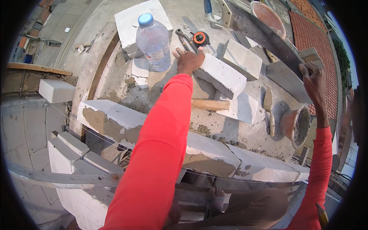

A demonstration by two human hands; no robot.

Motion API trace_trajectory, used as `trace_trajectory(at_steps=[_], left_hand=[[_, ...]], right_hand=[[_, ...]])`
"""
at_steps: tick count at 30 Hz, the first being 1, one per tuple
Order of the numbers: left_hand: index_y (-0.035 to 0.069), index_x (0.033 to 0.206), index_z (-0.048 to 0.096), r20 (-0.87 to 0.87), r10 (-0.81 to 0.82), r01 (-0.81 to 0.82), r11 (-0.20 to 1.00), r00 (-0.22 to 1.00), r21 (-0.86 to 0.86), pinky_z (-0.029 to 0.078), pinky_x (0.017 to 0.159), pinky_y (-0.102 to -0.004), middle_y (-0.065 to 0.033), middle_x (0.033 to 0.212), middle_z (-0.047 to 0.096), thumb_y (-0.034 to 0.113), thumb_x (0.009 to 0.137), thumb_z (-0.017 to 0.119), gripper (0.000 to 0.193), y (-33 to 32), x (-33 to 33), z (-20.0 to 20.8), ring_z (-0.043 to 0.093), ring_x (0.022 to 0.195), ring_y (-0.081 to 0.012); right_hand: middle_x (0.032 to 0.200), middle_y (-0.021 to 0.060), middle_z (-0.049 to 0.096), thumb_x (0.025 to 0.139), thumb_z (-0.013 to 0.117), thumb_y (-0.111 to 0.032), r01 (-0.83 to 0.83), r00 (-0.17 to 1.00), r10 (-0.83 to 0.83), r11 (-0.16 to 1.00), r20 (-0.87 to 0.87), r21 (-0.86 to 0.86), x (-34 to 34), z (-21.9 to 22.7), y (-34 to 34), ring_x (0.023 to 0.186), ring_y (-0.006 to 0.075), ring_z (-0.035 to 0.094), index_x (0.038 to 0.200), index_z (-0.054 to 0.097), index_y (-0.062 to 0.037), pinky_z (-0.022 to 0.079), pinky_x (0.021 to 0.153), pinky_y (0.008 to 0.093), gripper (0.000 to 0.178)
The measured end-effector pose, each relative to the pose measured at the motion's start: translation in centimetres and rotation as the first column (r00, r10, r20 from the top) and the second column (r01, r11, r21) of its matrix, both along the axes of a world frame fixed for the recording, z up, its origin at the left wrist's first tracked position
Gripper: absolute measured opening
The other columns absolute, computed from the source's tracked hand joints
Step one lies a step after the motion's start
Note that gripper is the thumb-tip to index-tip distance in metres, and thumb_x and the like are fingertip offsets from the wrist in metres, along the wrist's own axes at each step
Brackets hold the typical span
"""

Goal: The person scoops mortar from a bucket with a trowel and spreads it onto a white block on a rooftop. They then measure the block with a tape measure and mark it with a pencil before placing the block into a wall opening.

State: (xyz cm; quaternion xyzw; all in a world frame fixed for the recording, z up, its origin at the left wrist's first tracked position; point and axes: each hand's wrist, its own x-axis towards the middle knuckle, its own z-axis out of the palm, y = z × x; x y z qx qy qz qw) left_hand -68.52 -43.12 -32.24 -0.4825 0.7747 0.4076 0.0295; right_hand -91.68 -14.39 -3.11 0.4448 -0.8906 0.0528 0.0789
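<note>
The bare right hand point(313, 74) has its fingers curled, thumb and forefinger seeming to pinch the narrow tip of the long grey steel handsaw point(262, 35); the blade slants up and leftward from those fingertips to the blue-and-pale handle point(213, 12) at its far end. Such a thin blade should be fairly light and springy, apt to flex if held by the tip alone, and its toothed edge could bite; the handle looks the surer hold, or the flat faces behind the teeth.

The bare left hand point(190, 60) has its fingers loosely spread, the thumb at the near end of the rough white rectangular block point(222, 76); I cannot tell whether it presses there. The block extends rightward from that thumb. It looks stiff, dry and grippy, moderately heavy, with edges likely to crumble, so a broad grip across its long sides would suit it best
</note>
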Motion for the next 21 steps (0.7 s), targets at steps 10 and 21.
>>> trace_trajectory(at_steps=[10,21], left_hand=[[-0.016,0.149,0.052,0.063,-0.055,0.057,0.998,0.997,-0.027,-0.001,0.132,-0.058,-0.0445,0.165,0.027,0.07,0.102,0.031,0.1,0.0,-0.3,-0.3,0.0,0.163,-0.0547],[0.0,0.119,0.079,0.076,0.146,-0.105,0.913,0.986,-0.393,0.057,0.1,-0.0461,-0.0231,0.126,0.076,0.04,0.08,0.076,0.056,-0.8,-8.0,4.2,0.073,0.12,-0.0387]], right_hand=[[0.073,0.0044,0.066,0.105,0.068,-0.027,0.428,0.612,-0.215,0.899,0.761,-0.09,9.1,-18.7,10.6,0.061,0.01,0.058,0.098,0.072,0.0029,0.047,0.054,0.0285,0.031],[0.072,-0.0054,0.049,0.111,0.06,-0.02,0.646,0.65,-0.287,0.696,0.704,-0.313,13.4,-1.7,32.5,0.057,0.0017,0.04,0.119,0.072,-0.0031,0.035,0.051,0.0214,0.022]])
